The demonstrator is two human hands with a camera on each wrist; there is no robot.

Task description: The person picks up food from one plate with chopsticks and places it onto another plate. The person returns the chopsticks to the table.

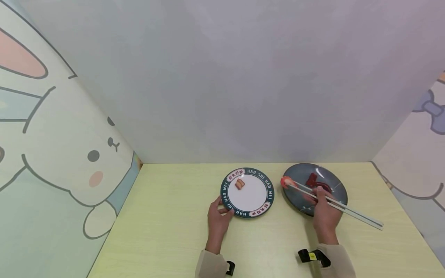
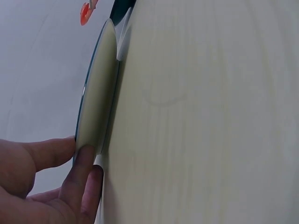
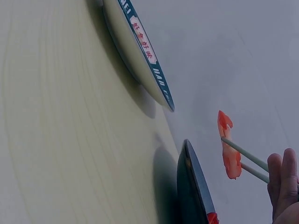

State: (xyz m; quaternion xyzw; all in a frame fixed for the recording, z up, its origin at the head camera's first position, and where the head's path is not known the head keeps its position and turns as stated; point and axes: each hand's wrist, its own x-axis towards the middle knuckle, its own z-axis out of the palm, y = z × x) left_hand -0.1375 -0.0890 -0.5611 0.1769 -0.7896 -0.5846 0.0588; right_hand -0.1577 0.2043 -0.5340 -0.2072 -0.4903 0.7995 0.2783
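Above the left rim of a dark plate (image 1: 299,172), a red-and-white food piece (image 3: 230,163) hangs between the tips of pale chopsticks (image 1: 368,221). It is long and narrow, orange-red at both ends and paler along the middle, and the right wrist view shows it well apart from the surface of the dark plate. It sits to the left of and farther than the right hand (image 1: 326,214), and to the right of the left hand (image 1: 219,219), with a white plate (image 1: 253,197) near it on the left. The right hand grasps the chopsticks partway along, fingers closed around them over the near right part of the dark plate, the thick ends reaching out to the right and nearer. Dark red food (image 1: 311,180) lies on the dark plate, close beyond that hand. The left hand grips the near left rim of the white plate, its digits on either side of the edge; that plate has a dark green lettered border, and a small brown-and-cream food piece (image 1: 239,183) rests in its far left part. Both plates are at the far side of the pale table (image 1: 167,216).
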